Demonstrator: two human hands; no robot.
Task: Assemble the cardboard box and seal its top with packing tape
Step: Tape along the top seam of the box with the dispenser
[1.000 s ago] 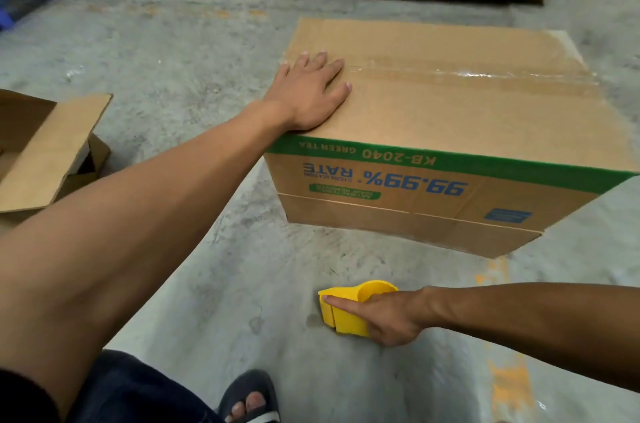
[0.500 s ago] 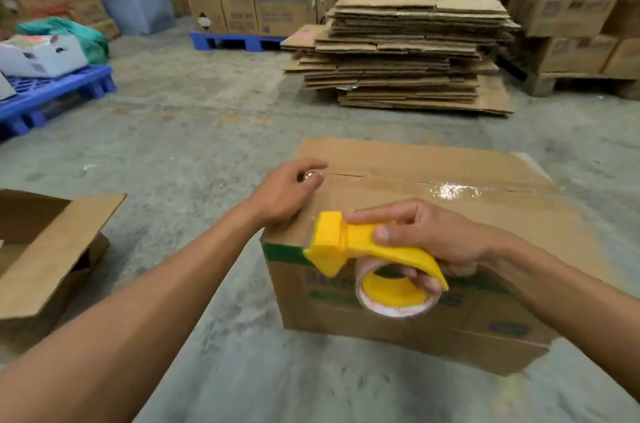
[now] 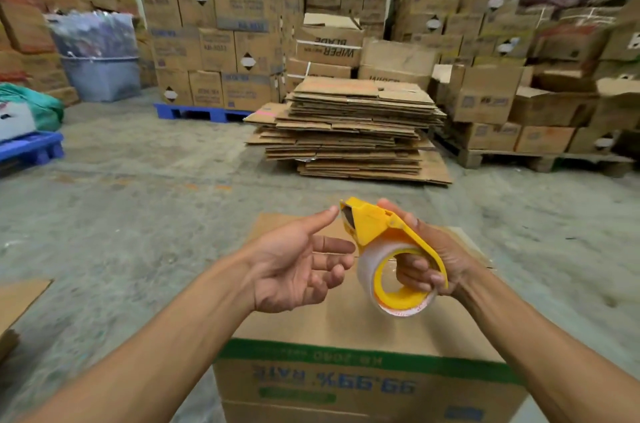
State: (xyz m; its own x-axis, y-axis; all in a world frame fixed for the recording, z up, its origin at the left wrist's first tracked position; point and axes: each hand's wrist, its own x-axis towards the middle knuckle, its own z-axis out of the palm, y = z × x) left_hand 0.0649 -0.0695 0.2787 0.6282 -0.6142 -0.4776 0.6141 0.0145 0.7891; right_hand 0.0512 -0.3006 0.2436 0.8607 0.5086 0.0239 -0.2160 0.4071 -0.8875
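A closed cardboard box with a green stripe and upside-down blue print stands on the floor right in front of me. Above its top, my right hand grips a yellow tape dispenser loaded with a roll of clear tape, fingers through the roll's core. My left hand is lifted off the box, palm open, fingers spread, its index fingertip close to the dispenser's cutter end.
A stack of flattened cartons lies on the concrete floor beyond the box. Stacked boxes on blue pallets and a wooden pallet line the back. An open carton flap shows at left.
My right hand picked the dispenser up from the floor and raised it over the box. My left hand left the box top and came up beside the dispenser. My head tilted up.
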